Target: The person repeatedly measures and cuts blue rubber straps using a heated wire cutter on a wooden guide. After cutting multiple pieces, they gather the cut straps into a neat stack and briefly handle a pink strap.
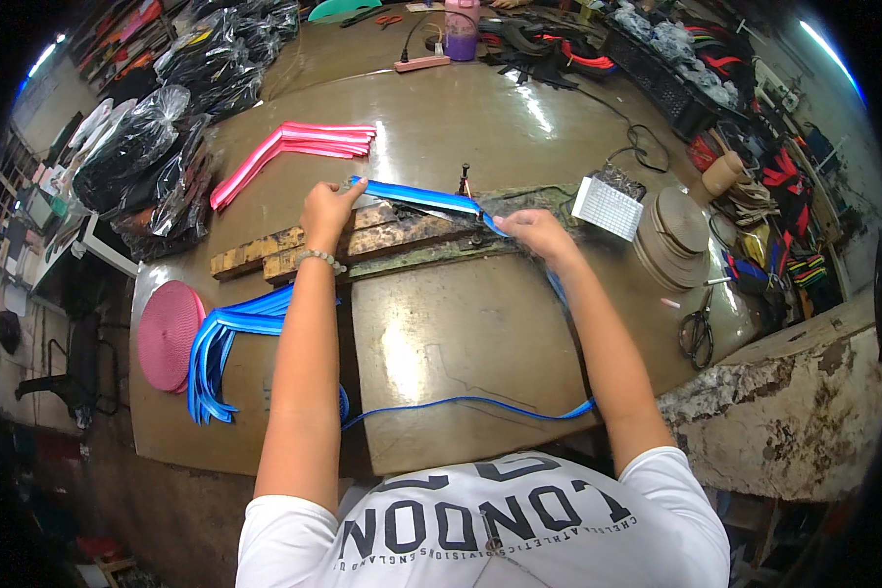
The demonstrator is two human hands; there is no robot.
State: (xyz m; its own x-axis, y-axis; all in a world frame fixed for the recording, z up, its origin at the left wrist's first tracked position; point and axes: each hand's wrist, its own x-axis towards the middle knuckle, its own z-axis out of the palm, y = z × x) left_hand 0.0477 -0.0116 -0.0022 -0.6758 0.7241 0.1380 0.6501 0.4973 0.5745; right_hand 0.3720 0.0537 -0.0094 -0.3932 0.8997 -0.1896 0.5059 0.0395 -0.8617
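My left hand (328, 211), with a beaded bracelet at the wrist, pinches the end of a blue strap (412, 195) with a pale stripe. My right hand (534, 230) grips the same strap farther right, where it bends down. The strap is stretched over scorched wooden blocks (265, 253), beside a small upright metal post (465, 179). A long blue length (480, 402) trails down and across the table. At lower left lie folded blue straps (225, 338) and a pink webbing roll (167, 333); folded pink straps (294, 137) lie beyond the blocks.
Bagged dark goods (127, 176) line the left. On the right are a white gridded object (608, 206), tan rolls (671, 235), scissors (696, 333) and heaped colored straps (774, 265). A power strip (421, 62) and purple-liquid container (461, 39) stand at the back of the table (421, 323).
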